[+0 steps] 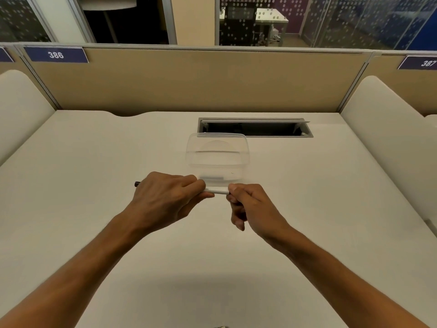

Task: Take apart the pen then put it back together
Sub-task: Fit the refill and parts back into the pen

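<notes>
A white pen (218, 191) with a dark end lies level between both hands, a little above the white desk (94, 162). My left hand (165, 197) is closed around its left part, and the dark tip sticks out past my knuckles at the left. My right hand (248, 204) pinches the pen's right end with thumb and fingers. Only a short white stretch of the barrel shows between the two hands. I cannot tell whether the pen's parts are joined or separating.
A clear plastic box (217, 155) stands just behind the hands. Farther back a cable slot (255, 127) is cut into the desk. Beige partitions (201, 79) wall the desk at the back, and white dividers stand at both sides.
</notes>
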A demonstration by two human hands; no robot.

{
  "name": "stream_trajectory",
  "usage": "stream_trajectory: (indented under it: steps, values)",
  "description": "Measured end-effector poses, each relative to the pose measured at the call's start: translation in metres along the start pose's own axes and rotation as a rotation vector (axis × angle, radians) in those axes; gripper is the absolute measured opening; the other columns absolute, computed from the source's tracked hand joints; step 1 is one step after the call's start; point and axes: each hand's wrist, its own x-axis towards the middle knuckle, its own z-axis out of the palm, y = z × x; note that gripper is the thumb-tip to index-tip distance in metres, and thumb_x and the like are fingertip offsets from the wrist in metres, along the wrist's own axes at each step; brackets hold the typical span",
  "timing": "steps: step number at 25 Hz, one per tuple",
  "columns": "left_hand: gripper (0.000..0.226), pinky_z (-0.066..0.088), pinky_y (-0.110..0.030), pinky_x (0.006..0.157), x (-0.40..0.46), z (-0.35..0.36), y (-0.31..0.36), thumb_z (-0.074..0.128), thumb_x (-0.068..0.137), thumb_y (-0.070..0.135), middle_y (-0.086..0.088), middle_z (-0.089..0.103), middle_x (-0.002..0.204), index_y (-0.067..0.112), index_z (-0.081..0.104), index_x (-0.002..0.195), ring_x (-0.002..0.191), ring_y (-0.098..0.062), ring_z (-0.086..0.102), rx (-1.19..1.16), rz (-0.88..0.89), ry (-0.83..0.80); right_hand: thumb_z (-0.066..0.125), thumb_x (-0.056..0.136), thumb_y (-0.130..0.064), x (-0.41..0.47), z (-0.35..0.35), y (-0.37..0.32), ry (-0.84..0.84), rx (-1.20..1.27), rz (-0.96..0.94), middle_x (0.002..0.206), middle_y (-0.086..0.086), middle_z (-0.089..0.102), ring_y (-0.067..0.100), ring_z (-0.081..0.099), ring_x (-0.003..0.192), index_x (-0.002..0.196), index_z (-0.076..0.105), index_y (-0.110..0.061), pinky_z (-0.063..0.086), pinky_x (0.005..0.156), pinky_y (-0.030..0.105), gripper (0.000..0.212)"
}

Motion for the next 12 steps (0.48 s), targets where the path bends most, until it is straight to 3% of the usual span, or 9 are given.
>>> stream_trajectory:
  steps: [4,6,8,12]
  values:
    - [0.043,0.037,-0.022,0.034,0.001,0.004,-0.005,0.035,0.095,0.043,0.002,0.059,0.056,0.014,0.062,0.078,0.037,-0.017,0.045,-0.034,0.023,-0.027,0.035,0.104,-0.024,0.000,0.004,0.001,-0.012,0.094,0.125,0.049,-0.009,0.034,0.013,0.041,0.040,0.065,0.044,-0.014,0.038,0.046,0.023,0.042]
    - [0.044,0.040,-0.023,0.036,0.000,0.007,-0.007,0.035,0.094,0.047,0.002,0.061,0.058,0.015,0.062,0.079,0.039,-0.016,0.046,-0.088,-0.005,-0.024,0.037,0.103,-0.024,0.000,0.011,0.006,0.082,-0.028,0.021,0.049,-0.009,0.042,0.014,0.048,0.043,0.066,0.048,-0.013,0.041,0.048,0.027,0.041]
    - [0.044,0.041,-0.025,0.038,-0.001,0.011,-0.008,0.040,0.093,0.051,0.004,0.062,0.058,0.016,0.062,0.079,0.040,-0.014,0.045,-0.154,-0.052,-0.010,0.042,0.102,-0.028,0.000,0.014,0.010,0.206,-0.298,-0.162,0.056,-0.007,0.054,0.015,0.055,0.051,0.074,0.055,-0.015,0.045,0.051,0.031,0.033]
    - [0.046,0.035,-0.020,0.043,-0.004,0.018,-0.012,0.038,0.087,0.058,0.010,0.059,0.057,0.021,0.064,0.082,0.044,-0.009,0.046,-0.280,-0.171,-0.052,0.055,0.094,-0.037,0.001,0.008,0.015,0.265,-0.683,-0.433,0.071,-0.010,0.062,0.012,0.058,0.062,0.089,0.059,-0.023,0.046,0.051,0.024,0.016]
